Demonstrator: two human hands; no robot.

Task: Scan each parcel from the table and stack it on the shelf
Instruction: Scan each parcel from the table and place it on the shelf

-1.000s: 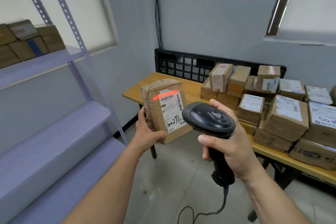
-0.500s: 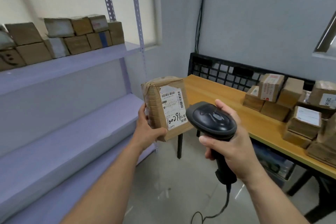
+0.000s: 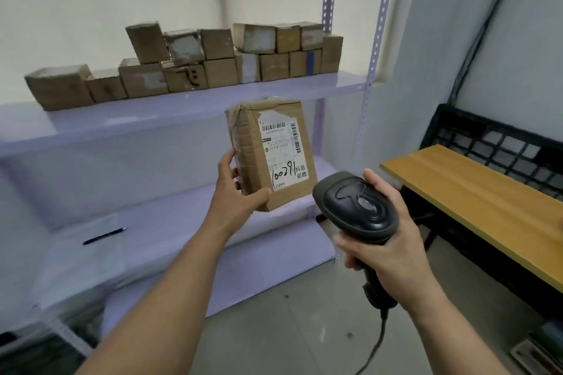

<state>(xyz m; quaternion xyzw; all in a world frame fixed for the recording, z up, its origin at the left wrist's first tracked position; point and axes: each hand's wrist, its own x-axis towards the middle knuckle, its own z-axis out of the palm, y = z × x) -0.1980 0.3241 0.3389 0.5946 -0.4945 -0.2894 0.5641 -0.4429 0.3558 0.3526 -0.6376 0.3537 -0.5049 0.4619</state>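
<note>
My left hand [image 3: 236, 192] grips a brown cardboard parcel [image 3: 253, 149] by its lower left corner, holding it upright in front of the pale shelf unit [image 3: 189, 106]. Its white label with barcodes and handwritten digits faces me. My right hand [image 3: 387, 240] grips the handle of a black barcode scanner [image 3: 356, 207], just right of and below the parcel. Several brown parcels [image 3: 213, 60] stand in two rows on the upper shelf board. The wooden table [image 3: 475, 198] shows at the right, with only its bare end in view.
A dark pen [image 3: 105, 235] lies on the lower shelf board [image 3: 158, 222]. A black plastic crate grid [image 3: 499, 143] leans behind the table. The scanner's cable [image 3: 377, 341] hangs down over the grey tiled floor. Perforated shelf posts [image 3: 377, 39] stand at the unit's right end.
My view has swung left from the table to the shelf. The parcel has risen and moved toward the shelf in my left hand. The scanner's red line on the label is gone.
</note>
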